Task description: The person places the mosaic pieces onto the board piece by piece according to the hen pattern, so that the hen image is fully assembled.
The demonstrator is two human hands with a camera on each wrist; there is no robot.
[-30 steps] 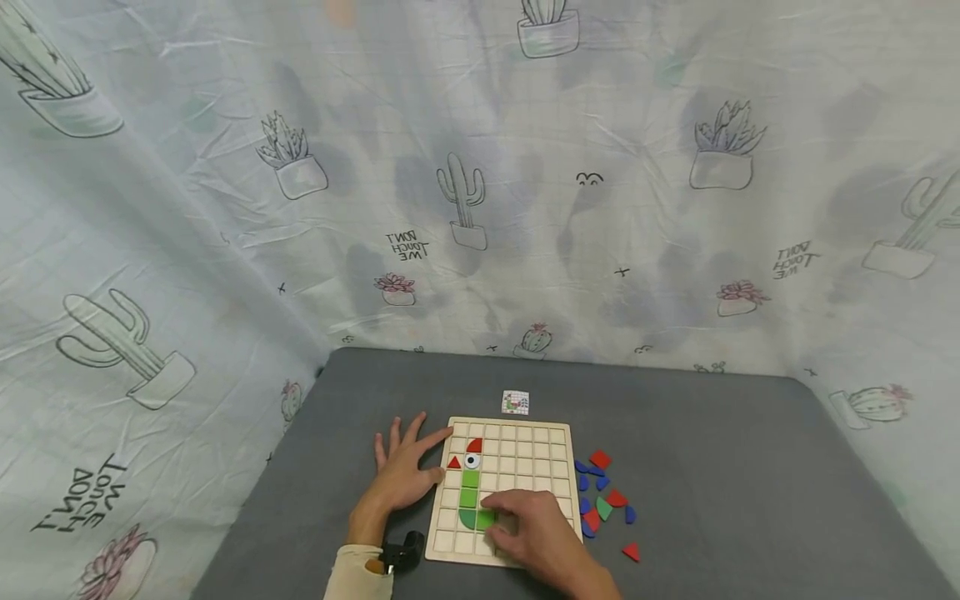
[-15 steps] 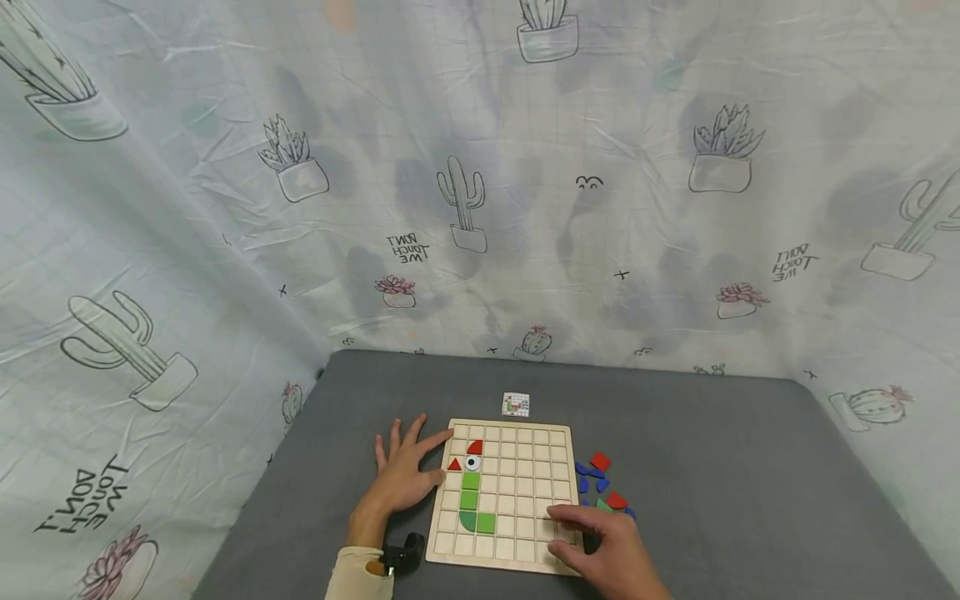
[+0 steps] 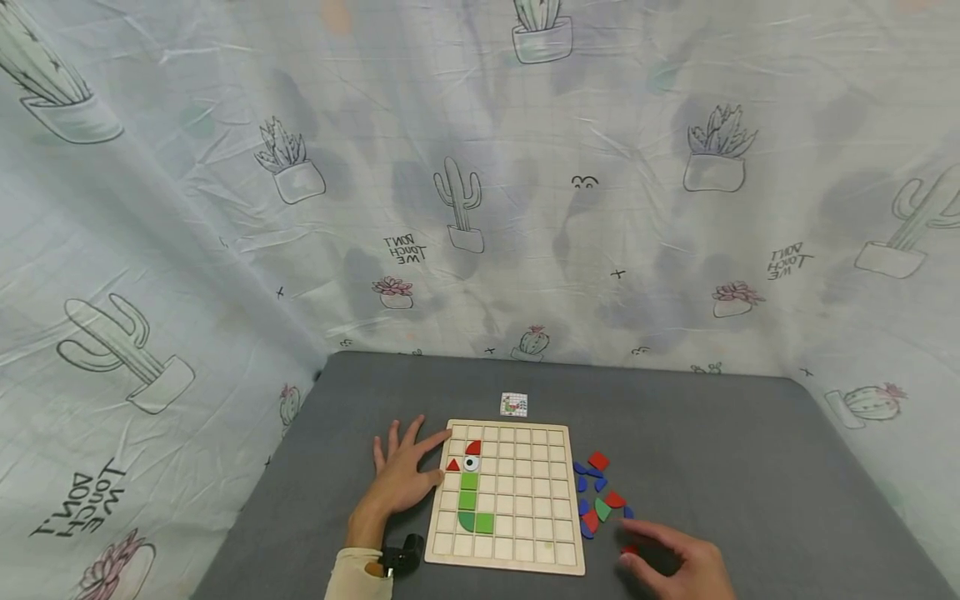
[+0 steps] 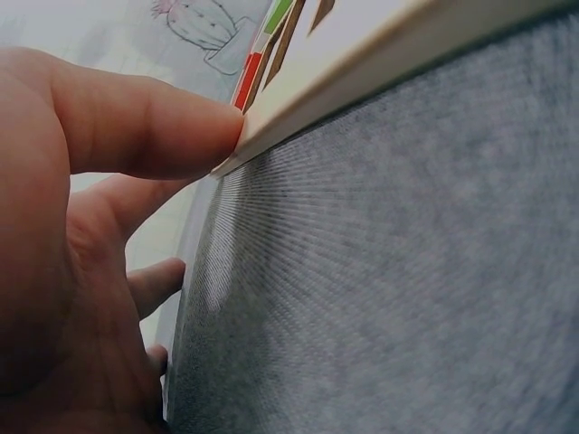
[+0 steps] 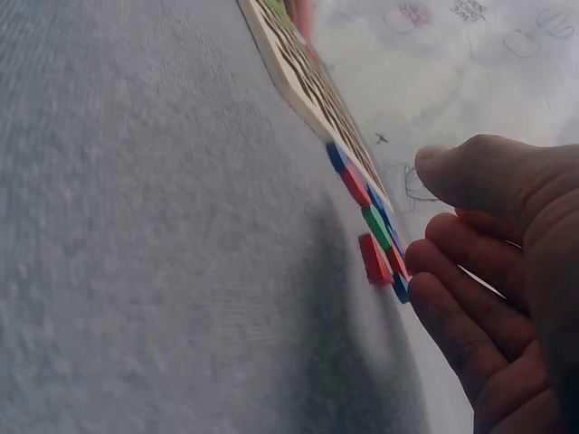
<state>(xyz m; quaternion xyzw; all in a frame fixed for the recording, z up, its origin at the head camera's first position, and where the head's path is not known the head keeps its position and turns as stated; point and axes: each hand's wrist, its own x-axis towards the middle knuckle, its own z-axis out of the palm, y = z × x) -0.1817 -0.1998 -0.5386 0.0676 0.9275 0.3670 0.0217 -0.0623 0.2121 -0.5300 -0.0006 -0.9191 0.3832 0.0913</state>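
A wooden grid board (image 3: 525, 483) lies on the grey table. In its left columns sit a red quarter-round piece (image 3: 474, 448), a red triangle (image 3: 453, 466), a white eye piece (image 3: 471, 462), several light green squares (image 3: 468, 481) and a darker green quarter-round (image 3: 467, 522). My left hand (image 3: 405, 475) rests at the board's left edge, fingers spread, thumb and index fingertip touching the rim. Right of the board my right hand (image 3: 678, 562) hovers with thumb and fingers apart over a loose red triangle (image 5: 374, 259), which the hand partly covers in the head view. Nothing is held there.
Loose pieces lie along the board's right side: several blue ones (image 3: 582, 484), a red square (image 3: 598, 461), a green piece (image 3: 603, 509) and red pieces (image 3: 615, 499). Behind the board lies a small printed card (image 3: 514, 405). A cactus-print curtain (image 3: 570, 275) hangs around the table.
My right hand has moved rightward from the light green square at the lower left of the board, across it, to the loose red triangle. The left hand has stayed in place.
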